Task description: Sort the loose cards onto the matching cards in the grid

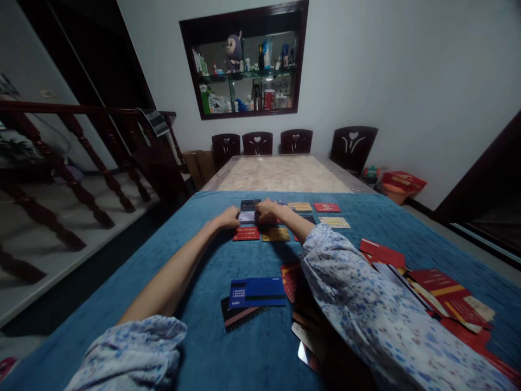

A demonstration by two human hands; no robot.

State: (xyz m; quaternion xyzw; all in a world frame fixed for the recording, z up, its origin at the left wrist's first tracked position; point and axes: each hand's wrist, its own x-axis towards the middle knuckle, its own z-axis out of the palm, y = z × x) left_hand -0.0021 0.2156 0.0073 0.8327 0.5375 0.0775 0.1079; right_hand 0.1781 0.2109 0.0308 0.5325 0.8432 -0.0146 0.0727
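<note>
Both hands reach to the far part of the blue cloth, among cards laid in rows. A pale lilac card [246, 217] lies between them. My left hand [229, 218] is closed, its fingertips at the card's left edge. My right hand [267, 210] bends over the right edge with fingers together, partly covering the cards beside it. Just beyond is a black card [250, 205]. Nearer to me lie a red card [246, 234] and a gold card [275, 234]. Farther right are a yellowish card [300, 207], another red card [327, 207] and a cream card [334, 222].
A blue card [258, 292] overlaps a dark card [243, 316] close to me. More loose cards lie partly under my right sleeve [350, 293]. Red paper sleeves [451, 293] are heaped at the right. Chairs [297, 142] stand beyond the table's bare far end [277, 172].
</note>
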